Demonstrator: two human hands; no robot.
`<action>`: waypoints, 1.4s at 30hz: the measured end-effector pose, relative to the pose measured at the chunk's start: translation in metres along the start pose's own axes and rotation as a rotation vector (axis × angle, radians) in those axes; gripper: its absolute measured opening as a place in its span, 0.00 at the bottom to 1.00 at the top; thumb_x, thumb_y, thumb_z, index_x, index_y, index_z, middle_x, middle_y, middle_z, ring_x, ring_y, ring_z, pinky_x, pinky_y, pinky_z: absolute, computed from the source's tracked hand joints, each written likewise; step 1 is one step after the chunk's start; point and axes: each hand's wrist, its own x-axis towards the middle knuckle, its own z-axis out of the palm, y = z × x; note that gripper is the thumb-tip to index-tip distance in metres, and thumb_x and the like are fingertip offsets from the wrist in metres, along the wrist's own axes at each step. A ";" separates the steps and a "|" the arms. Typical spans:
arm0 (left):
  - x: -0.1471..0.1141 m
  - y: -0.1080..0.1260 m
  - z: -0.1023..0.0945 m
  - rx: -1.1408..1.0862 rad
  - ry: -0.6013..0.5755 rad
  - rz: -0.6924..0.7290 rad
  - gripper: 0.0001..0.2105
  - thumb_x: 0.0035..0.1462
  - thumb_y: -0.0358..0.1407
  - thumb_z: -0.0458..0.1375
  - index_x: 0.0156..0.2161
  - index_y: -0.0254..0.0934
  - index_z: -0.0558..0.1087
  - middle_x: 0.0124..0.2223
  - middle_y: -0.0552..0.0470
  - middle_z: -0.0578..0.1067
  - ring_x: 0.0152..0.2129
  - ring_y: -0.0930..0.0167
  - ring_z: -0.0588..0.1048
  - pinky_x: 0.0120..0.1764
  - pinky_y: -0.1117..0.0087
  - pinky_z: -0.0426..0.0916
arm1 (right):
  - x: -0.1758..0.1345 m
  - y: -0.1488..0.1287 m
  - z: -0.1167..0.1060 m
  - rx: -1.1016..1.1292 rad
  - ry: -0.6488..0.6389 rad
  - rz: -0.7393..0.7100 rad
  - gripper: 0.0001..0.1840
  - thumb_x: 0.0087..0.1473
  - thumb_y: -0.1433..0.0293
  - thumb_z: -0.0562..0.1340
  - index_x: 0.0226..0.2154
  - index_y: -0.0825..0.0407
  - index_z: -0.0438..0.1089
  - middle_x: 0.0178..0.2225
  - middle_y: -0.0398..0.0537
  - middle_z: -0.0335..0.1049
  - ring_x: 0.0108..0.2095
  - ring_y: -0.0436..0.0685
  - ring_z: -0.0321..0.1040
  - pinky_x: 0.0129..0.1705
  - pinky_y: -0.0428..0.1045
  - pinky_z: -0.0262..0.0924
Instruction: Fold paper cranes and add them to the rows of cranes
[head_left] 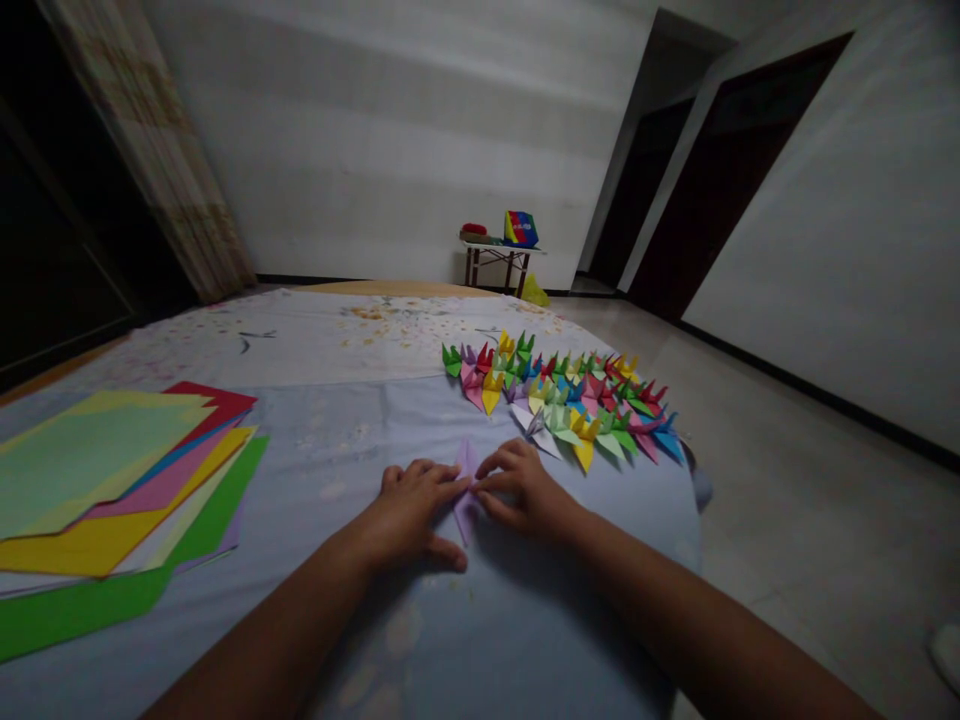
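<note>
A narrow folded piece of purple paper (466, 518) lies lengthwise on the blue cloth in front of me, pointed toward its far end. My left hand (420, 495) rests on its left side, with the index fingertip pressing the paper's middle and the thumb spread apart on the cloth. From the right, my right hand (521, 488) pinches the paper's middle edge between thumb and fingers. The fingertips of both hands nearly meet there and cover part of the paper.
Many folded paper cranes (585, 425) in mixed colours stand in rows at the table's right. A fanned stack of coloured paper sheets (105, 465) lies at left. The flowered tablecloth (322, 340) covers the table. Against the far wall is a small table (502, 247) with a colourful bag (520, 228).
</note>
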 end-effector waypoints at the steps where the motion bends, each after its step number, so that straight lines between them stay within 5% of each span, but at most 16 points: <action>1: 0.000 0.000 0.000 -0.004 -0.003 0.001 0.42 0.34 0.52 0.65 0.57 0.53 0.57 0.59 0.47 0.62 0.53 0.55 0.57 0.48 0.52 0.50 | 0.006 0.005 -0.001 -0.009 -0.031 0.020 0.10 0.51 0.67 0.59 0.38 0.45 0.73 0.40 0.46 0.69 0.43 0.58 0.55 0.45 0.55 0.49; 5: 0.001 -0.004 -0.003 -0.065 -0.013 0.011 0.40 0.35 0.53 0.64 0.57 0.51 0.59 0.58 0.48 0.63 0.53 0.56 0.57 0.50 0.53 0.49 | 0.024 0.021 -0.012 0.040 -0.263 0.033 0.12 0.48 0.69 0.62 0.38 0.44 0.73 0.40 0.45 0.70 0.44 0.57 0.57 0.47 0.54 0.49; 12: 0.001 -0.014 -0.011 -0.197 0.049 0.066 0.26 0.47 0.36 0.58 0.54 0.46 0.63 0.54 0.51 0.68 0.52 0.64 0.60 0.53 0.59 0.51 | 0.032 0.029 -0.014 0.107 -0.309 0.053 0.23 0.41 0.64 0.67 0.44 0.43 0.70 0.45 0.46 0.65 0.49 0.59 0.54 0.51 0.56 0.49; 22: 0.009 -0.013 0.000 -0.201 0.242 0.080 0.13 0.53 0.36 0.55 0.45 0.43 0.72 0.46 0.52 0.73 0.45 0.67 0.66 0.48 0.64 0.58 | 0.025 0.028 -0.009 0.171 -0.245 -0.044 0.16 0.46 0.66 0.65 0.41 0.46 0.71 0.47 0.46 0.65 0.50 0.55 0.57 0.52 0.52 0.50; 36: 0.013 -0.002 -0.002 -0.139 0.282 0.062 0.11 0.59 0.39 0.49 0.39 0.42 0.73 0.39 0.52 0.76 0.39 0.68 0.70 0.43 0.62 0.56 | 0.019 0.029 -0.012 0.211 -0.202 -0.055 0.17 0.46 0.66 0.64 0.42 0.48 0.71 0.45 0.48 0.66 0.50 0.55 0.58 0.52 0.53 0.50; 42: 0.012 0.001 0.002 -0.086 0.293 0.096 0.09 0.58 0.37 0.51 0.39 0.41 0.73 0.39 0.51 0.75 0.39 0.67 0.69 0.44 0.62 0.55 | 0.020 0.031 -0.008 0.177 -0.141 -0.075 0.10 0.49 0.65 0.63 0.36 0.47 0.74 0.39 0.46 0.68 0.44 0.54 0.59 0.48 0.51 0.52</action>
